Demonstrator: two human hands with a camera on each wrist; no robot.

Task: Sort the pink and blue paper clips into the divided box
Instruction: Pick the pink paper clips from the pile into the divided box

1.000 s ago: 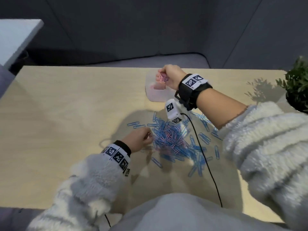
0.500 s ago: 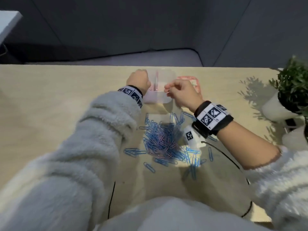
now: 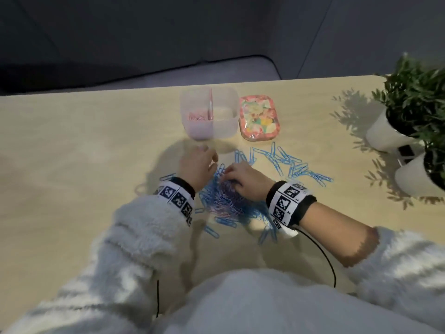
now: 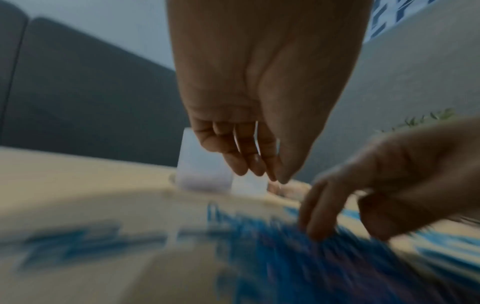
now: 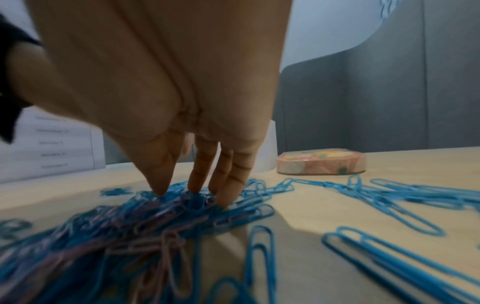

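1. Right hand (image 3: 243,180): fingers (image 5: 197,172) straight, tips pressed down into the mixed clip heap (image 3: 228,201); nothing gripped.
2. Left hand (image 3: 196,166): above the heap's left edge, fingers hanging loosely curled, nothing visibly held; wrist view blurred.
3. Heap: blue paper clips (image 5: 259,246) tangled with pink paper clips (image 5: 171,244), on the wooden table (image 3: 72,153) between the two wrists.
4. Loose blue strays (image 3: 284,162): scattered right of the heap, some linked in chains.
5. Divided box (image 3: 224,131): translucent, upright at the table's far edge, well apart from both hands; pink clips already in left compartment (image 3: 196,116), right compartment pale, contents not discernible.
6. Patterned pink lid (image 3: 260,119): flat, just beside the box's right wall.
7. Two white-potted plants (image 3: 414,112): far right on the table.
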